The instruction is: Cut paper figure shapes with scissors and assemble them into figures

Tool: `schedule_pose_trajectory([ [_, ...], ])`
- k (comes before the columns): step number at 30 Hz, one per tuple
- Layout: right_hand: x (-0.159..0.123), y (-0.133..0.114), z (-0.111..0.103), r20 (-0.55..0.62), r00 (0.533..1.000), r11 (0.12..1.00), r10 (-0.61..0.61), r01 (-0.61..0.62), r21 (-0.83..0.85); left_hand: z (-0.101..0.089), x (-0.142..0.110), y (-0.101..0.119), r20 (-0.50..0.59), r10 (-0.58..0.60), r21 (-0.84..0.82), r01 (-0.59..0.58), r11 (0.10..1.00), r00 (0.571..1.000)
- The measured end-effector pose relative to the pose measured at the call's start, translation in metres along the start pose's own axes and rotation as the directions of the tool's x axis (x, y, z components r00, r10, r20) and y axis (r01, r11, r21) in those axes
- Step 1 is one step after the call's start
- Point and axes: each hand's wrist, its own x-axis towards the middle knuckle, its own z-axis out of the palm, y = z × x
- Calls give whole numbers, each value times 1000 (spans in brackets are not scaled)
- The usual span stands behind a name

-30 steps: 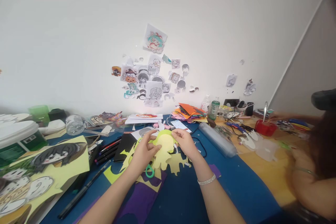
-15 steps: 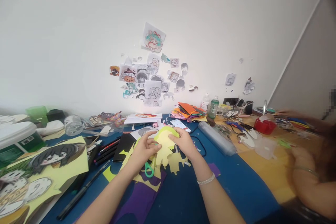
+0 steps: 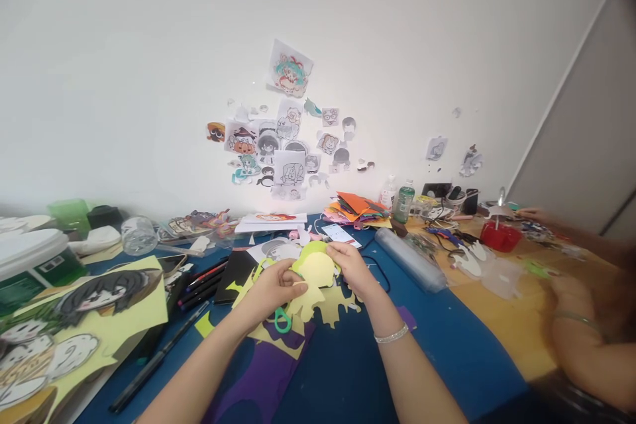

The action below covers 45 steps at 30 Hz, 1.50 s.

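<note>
Both my hands hold a pale yellow paper cutout (image 3: 318, 271) with a brighter yellow-green piece along its top edge. My left hand (image 3: 273, 285) pinches its left side between thumb and fingers. At the upper right, my right hand (image 3: 350, 265) grips the rim of the cutout. Below them lie yellow paper scraps (image 3: 338, 308) with jagged edges. A teal scissor handle (image 3: 283, 320) shows by my left wrist; the blades are hidden. Purple paper (image 3: 253, 371) lies under my left forearm.
On the left are a white-lidded tub (image 3: 34, 258), drawn-on yellow sheets (image 3: 134, 305) and dark pens (image 3: 199, 291). A clear plastic roll (image 3: 410, 260) lies to the right, with a coloured paper stack (image 3: 355, 209) behind. A co-worker's arm (image 3: 581, 338) rests at far right.
Both hands shift slightly while keeping hold of the cutout, which turns a little. My left fingers curl in closer to it. The co-worker's body leans back out of view at the right.
</note>
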Motion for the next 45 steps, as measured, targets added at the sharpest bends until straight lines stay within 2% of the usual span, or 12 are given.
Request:
schedule_pose_trajectory([
  [5,-1,-2,0,8,1000,1000,12,-12,6,3,-3,5,-27,-5,-9,5,1000,1000],
  [10,-2,-1,2,49,998,999,37,-38,33,6,-7,16,3,0,-33,0,999,1000],
  [15,-4,-3,1,21,999,999,39,-39,29,4,-7,16,3,-6,-35,6,999,1000],
  [20,-6,-7,-2,108,994,995,2,8,-98,2,-6,8,-35,-42,-84,39,996,999],
  [23,-6,-6,-4,98,995,989,25,-10,-150,2,-6,7,-16,-39,-160,35,987,999],
  [31,-5,1,0,99,992,996,81,-85,30,3,-6,7,5,-55,-315,54,947,998],
  [36,-4,3,-2,106,987,982,122,-135,129,2,-7,9,14,-39,-285,41,957,999],
  [42,0,10,-9,179,981,982,72,-101,159,1,-9,14,23,-39,-240,44,970,999],
  [45,1,11,-10,179,981,980,78,-109,169,1,-9,15,20,-39,-228,43,973,999],
])
